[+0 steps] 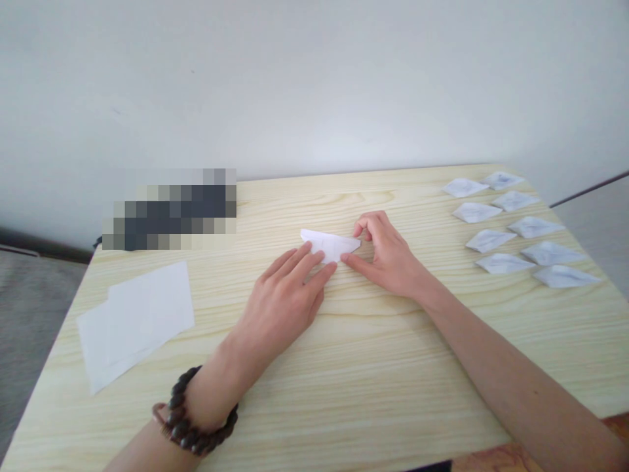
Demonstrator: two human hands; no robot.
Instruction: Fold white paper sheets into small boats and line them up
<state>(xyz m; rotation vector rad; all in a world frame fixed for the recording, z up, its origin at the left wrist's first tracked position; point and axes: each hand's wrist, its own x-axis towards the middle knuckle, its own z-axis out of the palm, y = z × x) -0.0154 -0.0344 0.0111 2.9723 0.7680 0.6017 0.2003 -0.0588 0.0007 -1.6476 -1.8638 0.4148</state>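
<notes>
A small folded white paper (332, 248) lies near the middle of the table, long and narrow, with a straight raised upper edge and slanted ends. My left hand (287, 288) rests over its lower left side, fingers stretched out and fingertips pressing on the paper. At its right end, my right hand (386, 255) has the thumb on the lower edge and a curled index finger by the upper corner, with the paper between them. Parts of the lower edge are hidden under my fingertips.
Several folded paper boats (501, 263) sit in two columns on the right of the wood-grain table (344, 393). Flat white paper sheets (150, 311) overlap at the left. A dark, pixelated object (171, 213) lies at the back left, before the white wall (314, 85).
</notes>
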